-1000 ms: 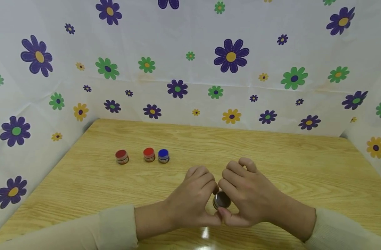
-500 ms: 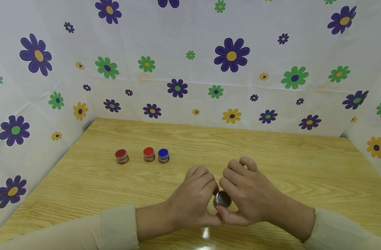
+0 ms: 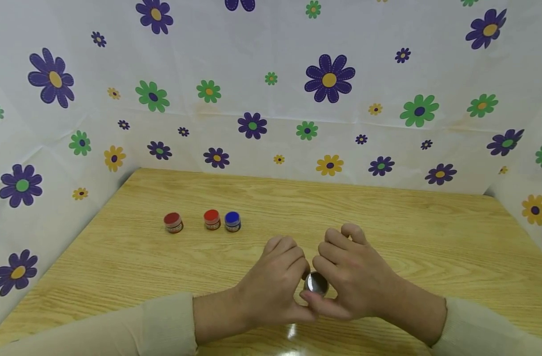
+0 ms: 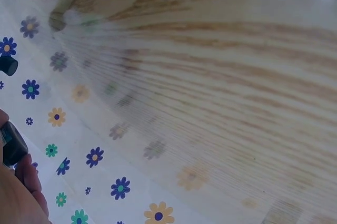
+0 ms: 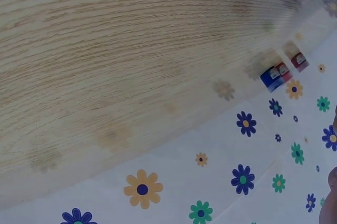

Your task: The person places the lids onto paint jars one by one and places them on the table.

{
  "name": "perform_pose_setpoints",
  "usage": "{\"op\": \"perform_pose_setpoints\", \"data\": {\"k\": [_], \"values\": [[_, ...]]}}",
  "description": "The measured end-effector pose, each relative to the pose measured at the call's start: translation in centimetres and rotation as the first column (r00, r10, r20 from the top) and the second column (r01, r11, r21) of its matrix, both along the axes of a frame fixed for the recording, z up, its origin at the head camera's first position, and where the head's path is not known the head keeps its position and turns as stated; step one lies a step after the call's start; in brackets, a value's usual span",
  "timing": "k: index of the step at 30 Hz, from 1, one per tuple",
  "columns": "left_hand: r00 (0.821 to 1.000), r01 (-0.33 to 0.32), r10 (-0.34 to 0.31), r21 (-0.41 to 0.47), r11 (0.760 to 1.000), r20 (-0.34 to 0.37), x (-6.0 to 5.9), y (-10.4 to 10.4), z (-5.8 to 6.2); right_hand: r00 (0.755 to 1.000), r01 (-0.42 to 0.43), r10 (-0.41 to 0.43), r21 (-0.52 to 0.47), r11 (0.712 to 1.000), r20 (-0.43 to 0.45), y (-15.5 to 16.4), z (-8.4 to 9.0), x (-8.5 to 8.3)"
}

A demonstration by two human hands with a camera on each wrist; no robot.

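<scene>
Between both hands is a small jar with a dark, shiny top (image 3: 317,284), held low over the near part of the table. The left hand (image 3: 271,287) grips its side with curled fingers and thumb. From the other side the right hand (image 3: 357,277) pinches it near the top, its thumb across the near edge. In the left wrist view the dark jar (image 4: 13,144) shows at the left edge, beside fingers (image 4: 30,174). Only a sliver of hand (image 5: 329,197) enters the right wrist view, and the jar is not visible there.
Further back on the left of the wooden table (image 3: 386,217) stand a dark red-topped jar (image 3: 173,222), a red-topped jar (image 3: 212,219) and a blue-topped jar (image 3: 232,221). A flower-printed white cloth (image 3: 271,59) encloses the table's back and sides.
The right thumb has slid left along the jar's near edge, and the right hand has turned slightly. The left hand has stayed almost still. The three jars behind have not moved.
</scene>
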State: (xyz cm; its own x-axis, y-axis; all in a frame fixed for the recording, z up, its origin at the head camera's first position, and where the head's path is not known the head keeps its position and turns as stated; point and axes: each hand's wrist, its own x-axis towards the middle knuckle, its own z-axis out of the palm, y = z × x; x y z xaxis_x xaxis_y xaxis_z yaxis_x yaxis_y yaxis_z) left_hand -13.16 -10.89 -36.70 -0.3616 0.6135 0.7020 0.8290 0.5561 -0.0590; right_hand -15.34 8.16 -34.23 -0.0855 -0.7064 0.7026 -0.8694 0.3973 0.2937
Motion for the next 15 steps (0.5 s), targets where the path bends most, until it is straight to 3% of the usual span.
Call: {"op": "perform_pose_setpoints", "data": {"k": [5, 10, 15], "values": [[1.0, -0.004, 0.005, -0.018, 1.0, 0.014, -0.04, -0.19, -0.01, 1.0, 0.002, -0.002, 0.001, 1.0, -0.014, 0.32, 0.04, -0.08], [0.997, -0.008, 0.009, -0.009, 1.0, 0.072, -0.17, -0.33, -0.09, 1.0, -0.029, 0.029, 0.009, 1.0, -0.009, 0.47, 0.27, -0.06], [0.998, -0.001, 0.001, 0.012, 1.0, 0.066, -0.24, -0.23, -0.17, 0.999, -0.047, 0.047, 0.014, 0.999, -0.024, 0.39, 0.38, -0.05]]}}
